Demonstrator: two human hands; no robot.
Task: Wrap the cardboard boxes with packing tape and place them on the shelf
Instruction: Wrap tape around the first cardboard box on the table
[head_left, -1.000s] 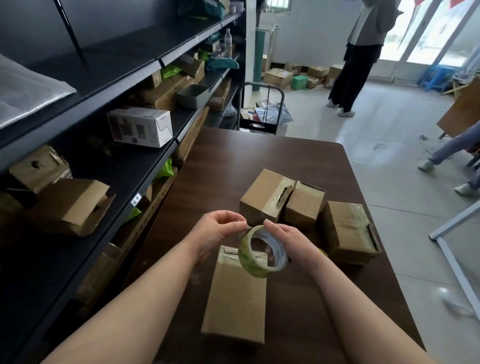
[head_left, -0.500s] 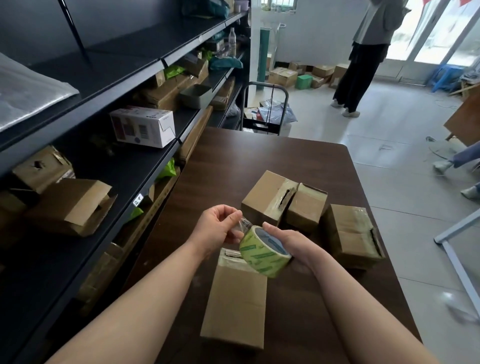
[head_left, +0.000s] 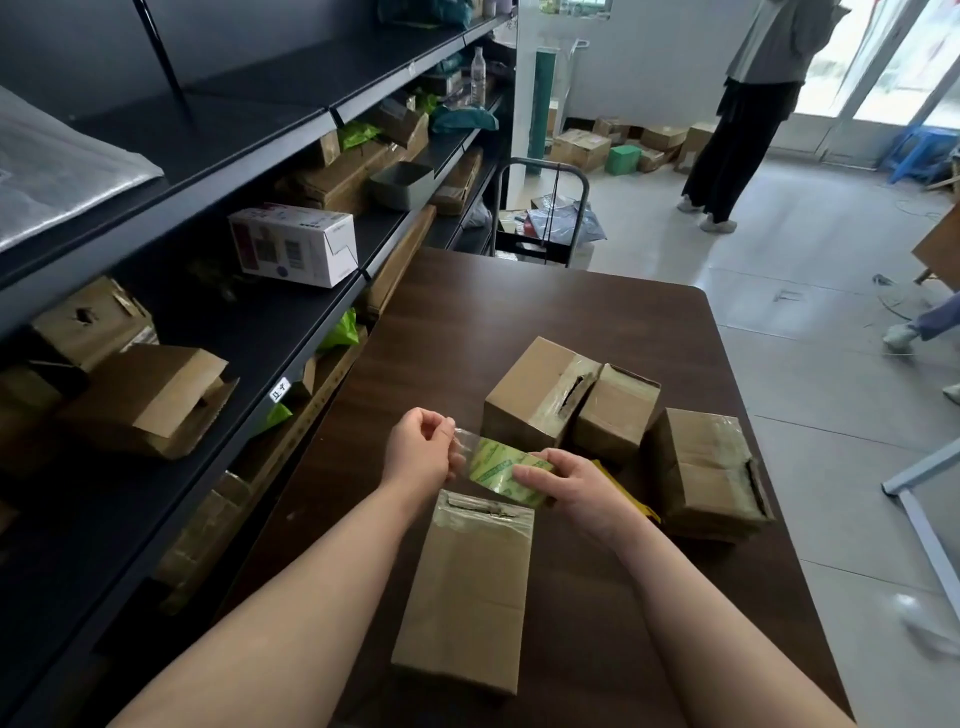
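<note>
A tall cardboard box (head_left: 467, 587) lies flat on the dark wooden table (head_left: 545, 312) in front of me, its far end torn and taped. Just above that end, my right hand (head_left: 566, 483) grips a roll of clear packing tape with green print (head_left: 498, 462). My left hand (head_left: 421, 452) pinches the loose end of the tape, pulled a short way to the left of the roll. Three more cardboard boxes (head_left: 535, 400) (head_left: 615, 415) (head_left: 701, 467) stand behind the hands. The black shelf (head_left: 260, 332) runs along the left.
The shelf holds cardboard boxes (head_left: 145, 400), a white carton (head_left: 296, 244) and green bags. A black trolley (head_left: 540, 208) stands beyond the table's far end. A person (head_left: 748, 104) stands on the tiled floor at the back right, with boxes along the wall.
My right hand turned the roll from facing me to side-on and lowered it slightly. My left hand drew the tape end out to the left.
</note>
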